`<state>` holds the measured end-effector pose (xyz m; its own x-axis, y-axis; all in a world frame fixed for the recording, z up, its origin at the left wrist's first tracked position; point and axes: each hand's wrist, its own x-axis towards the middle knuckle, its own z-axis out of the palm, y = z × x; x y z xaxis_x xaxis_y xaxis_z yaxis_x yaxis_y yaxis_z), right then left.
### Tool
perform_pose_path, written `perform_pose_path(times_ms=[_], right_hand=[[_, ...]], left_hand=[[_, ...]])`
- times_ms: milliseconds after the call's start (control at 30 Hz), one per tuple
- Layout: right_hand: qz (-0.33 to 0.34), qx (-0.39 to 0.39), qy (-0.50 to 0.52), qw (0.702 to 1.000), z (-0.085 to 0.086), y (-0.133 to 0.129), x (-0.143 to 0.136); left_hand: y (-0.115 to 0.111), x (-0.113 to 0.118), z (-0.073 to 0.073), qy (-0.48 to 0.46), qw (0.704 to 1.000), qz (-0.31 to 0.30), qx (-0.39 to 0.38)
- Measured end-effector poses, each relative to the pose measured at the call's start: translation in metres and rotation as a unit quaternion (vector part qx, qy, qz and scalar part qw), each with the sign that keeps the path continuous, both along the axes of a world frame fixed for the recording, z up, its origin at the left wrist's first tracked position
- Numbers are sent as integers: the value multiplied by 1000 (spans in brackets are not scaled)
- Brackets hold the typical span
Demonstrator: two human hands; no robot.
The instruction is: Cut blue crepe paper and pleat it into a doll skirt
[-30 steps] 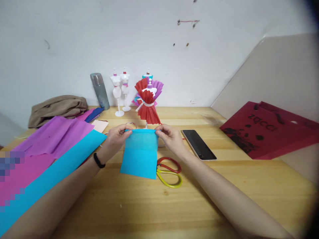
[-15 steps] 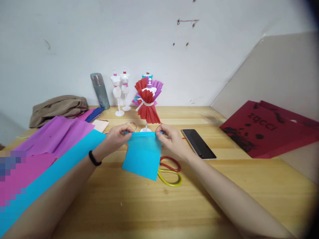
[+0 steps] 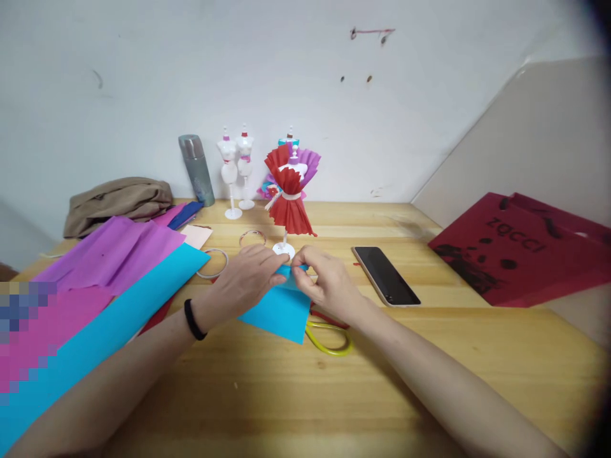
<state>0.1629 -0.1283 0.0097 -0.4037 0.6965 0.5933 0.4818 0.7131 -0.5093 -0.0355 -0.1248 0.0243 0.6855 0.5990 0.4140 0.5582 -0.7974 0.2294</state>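
Both of my hands are at the top edge of a small sheet of blue crepe paper (image 3: 279,313). With closed fingers, my right hand (image 3: 324,277) pinches the sheet's upper right corner. My left hand (image 3: 252,273) lies over the upper left part, its thumb and fingers on the paper close to the right hand. Scissors with one red and one yellow handle (image 3: 337,348) lie partly under the sheet and my right hand; their blades are hidden. Just behind my hands stands a white mini dress form in a red pleated paper dress (image 3: 292,213).
Behind are two bare dress forms (image 3: 229,168) and a grey flask (image 3: 195,170). Purple paper (image 3: 114,254), a long blue sheet (image 3: 119,312) and brown cloth (image 3: 119,203) lie left. Tape rolls (image 3: 212,275) lie near my left hand. Right are a phone (image 3: 386,275) and red bag (image 3: 520,254).
My left hand has slid right along the paper's top edge, from its left corner to close beside the right hand. The view has shifted slightly.
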Motion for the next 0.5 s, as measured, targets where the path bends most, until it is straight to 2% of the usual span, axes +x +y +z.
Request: perform_pose_path(times_ms=[200,300,400,500], right_hand=[[-5,-40,28,999,4,-3,-1],[5,-76,41,996,5,-3,0],[21,-100,49,994,5,-2,2],[38,-111,54,992,5,0,4]], left_hand=[[9,-8,-9,-5,1000,-14,25],[13,-15,-8,-36,998,-36,-24],[15,-19,-2,-23,995,-47,-91],[15,-21,0,5,994,-46,-100]])
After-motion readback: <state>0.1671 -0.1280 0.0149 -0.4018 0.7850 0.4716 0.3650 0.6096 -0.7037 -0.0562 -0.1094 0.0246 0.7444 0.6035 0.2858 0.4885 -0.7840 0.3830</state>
